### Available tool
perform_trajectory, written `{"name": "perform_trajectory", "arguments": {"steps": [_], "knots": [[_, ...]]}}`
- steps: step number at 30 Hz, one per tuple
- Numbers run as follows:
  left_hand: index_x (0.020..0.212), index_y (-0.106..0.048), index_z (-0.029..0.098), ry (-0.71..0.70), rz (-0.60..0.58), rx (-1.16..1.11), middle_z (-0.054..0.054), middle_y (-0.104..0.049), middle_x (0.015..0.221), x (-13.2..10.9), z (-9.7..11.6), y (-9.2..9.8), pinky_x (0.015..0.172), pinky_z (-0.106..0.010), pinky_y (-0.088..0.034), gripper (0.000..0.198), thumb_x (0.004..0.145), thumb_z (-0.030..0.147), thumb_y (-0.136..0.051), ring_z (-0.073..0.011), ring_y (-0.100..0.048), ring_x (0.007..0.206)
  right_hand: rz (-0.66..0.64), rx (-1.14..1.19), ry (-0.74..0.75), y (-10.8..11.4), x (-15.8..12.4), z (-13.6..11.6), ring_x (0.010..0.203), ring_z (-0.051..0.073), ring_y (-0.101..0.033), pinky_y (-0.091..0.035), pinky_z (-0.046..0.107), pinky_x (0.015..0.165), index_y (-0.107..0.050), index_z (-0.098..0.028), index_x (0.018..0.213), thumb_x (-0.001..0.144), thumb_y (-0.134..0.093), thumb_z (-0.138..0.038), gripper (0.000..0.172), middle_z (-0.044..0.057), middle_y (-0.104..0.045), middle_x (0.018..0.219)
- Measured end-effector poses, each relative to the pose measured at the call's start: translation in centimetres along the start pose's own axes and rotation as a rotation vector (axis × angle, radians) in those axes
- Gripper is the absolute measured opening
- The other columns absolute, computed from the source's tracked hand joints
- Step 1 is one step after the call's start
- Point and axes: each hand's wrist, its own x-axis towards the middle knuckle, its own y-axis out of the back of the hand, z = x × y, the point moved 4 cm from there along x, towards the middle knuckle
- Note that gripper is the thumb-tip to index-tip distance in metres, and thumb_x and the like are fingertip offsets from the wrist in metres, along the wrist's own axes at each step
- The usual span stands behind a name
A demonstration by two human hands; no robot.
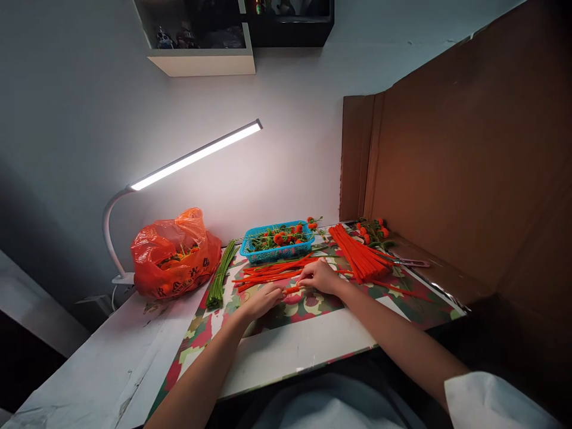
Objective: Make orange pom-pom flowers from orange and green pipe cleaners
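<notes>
Between my two hands is a short orange coiled piece (292, 290), held low over the patterned table covering. My left hand (265, 299) pinches its left end with the fingertips. At the other end, my right hand (320, 277) has its fingers closed on the piece. Loose orange stems (263, 274) lie just behind both hands. A thick bundle of orange stems (357, 253) fans out to the right of my right hand. A bundle of green stems (220, 280) rests left of my left hand.
Behind the hands stands a blue basket (257, 258) of orange flowers and greenery. An orange plastic bag (174, 280) and a lit lamp (196, 156) are at left. More flowers (373, 231), scissors (413, 262) and a tall cardboard panel (451, 161) are at right.
</notes>
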Motion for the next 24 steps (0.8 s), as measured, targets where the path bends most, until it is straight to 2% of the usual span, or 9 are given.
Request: {"name": "perform_trajectory", "arguments": {"steps": [2,4,7,10,14,20,24], "knots": [[0.087,-0.06,0.012,0.001,-0.008,0.006,0.002,-0.059,0.074,0.0,-0.1,0.0,0.055,-0.024,-0.047,0.029,0.091,0.04,-0.052,-0.01,-0.055,0.059,-0.001,0.0,0.003,0.0,0.0,0.0,0.072,0.016,-0.063,-0.035,0.03,0.08,-0.076,-0.022,0.072,0.075,-0.075,-0.027,0.006,0.002,-0.074,0.073],[0.081,-0.058,0.013,-0.005,-0.013,0.017,0.003,-0.055,0.068,0.0,0.0,0.0,0.051,-0.023,-0.043,0.032,0.091,0.042,-0.051,-0.0089,-0.051,0.054,-0.006,-0.001,0.003,0.0,0.0,0.0,0.072,0.016,-0.063,-0.036,0.029,0.079,-0.076,-0.022,0.073,0.075,-0.074,-0.027,0.006,0.002,-0.074,0.074],[0.066,-0.05,0.016,-0.024,-0.013,0.039,0.006,-0.04,0.056,-0.1,0.5,0.1,0.046,-0.022,-0.029,0.038,0.089,0.045,-0.049,-0.0074,-0.036,0.046,-0.008,-0.007,0.0,0.0,0.0,-0.1,0.073,0.017,-0.063,-0.035,0.031,0.08,-0.076,-0.022,0.072,0.074,-0.075,-0.027,0.005,0.002,-0.074,0.074],[0.058,-0.041,0.019,-0.045,-0.009,0.075,0.006,-0.031,0.054,-0.2,1.0,0.1,0.047,-0.025,-0.019,0.04,0.086,0.047,-0.047,-0.0084,-0.028,0.048,-0.005,-0.016,-0.006,0.1,-0.1,-0.2,0.074,0.017,-0.063,-0.031,0.034,0.086,-0.076,-0.022,0.071,0.074,-0.075,-0.027,0.006,0.002,-0.074,0.075],[0.059,-0.04,0.019,-0.062,-0.007,0.153,0.006,-0.03,0.055,-0.2,1.5,0.1,0.049,-0.024,-0.019,0.039,0.087,0.046,-0.044,-0.0088,-0.027,0.049,-0.011,-0.027,-0.008,0.0,-0.1,-0.2,0.073,0.017,-0.062,-0.029,0.035,0.087,-0.076,-0.022,0.072,0.075,-0.075,-0.027,0.006,0.002,-0.074,0.076],[0.062,-0.046,0.017,-0.074,0.012,0.335,0.007,-0.035,0.055,-0.3,2.0,0.1,0.05,-0.023,-0.028,0.039,0.091,0.043,-0.046,-0.0086,-0.033,0.048,-0.033,-0.049,0.01,-0.2,0.0,0.0,0.071,0.015,-0.061,-0.03,0.032,0.082,-0.076,-0.021,0.073,0.075,-0.074,-0.028,0.008,0.002,-0.073,0.076],[0.062,-0.05,0.017,-0.072,0.016,0.493,0.005,-0.041,0.054,-0.7,2.8,0.0,0.051,-0.025,-0.026,0.031,0.09,0.029,-0.043,-0.0112,-0.039,0.049,-0.047,-0.071,0.034,-0.3,-0.1,0.0,0.072,0.015,-0.061,-0.029,0.031,0.079,-0.075,-0.021,0.072,0.075,-0.075,-0.03,0.01,0.002,-0.073,0.077]]}}
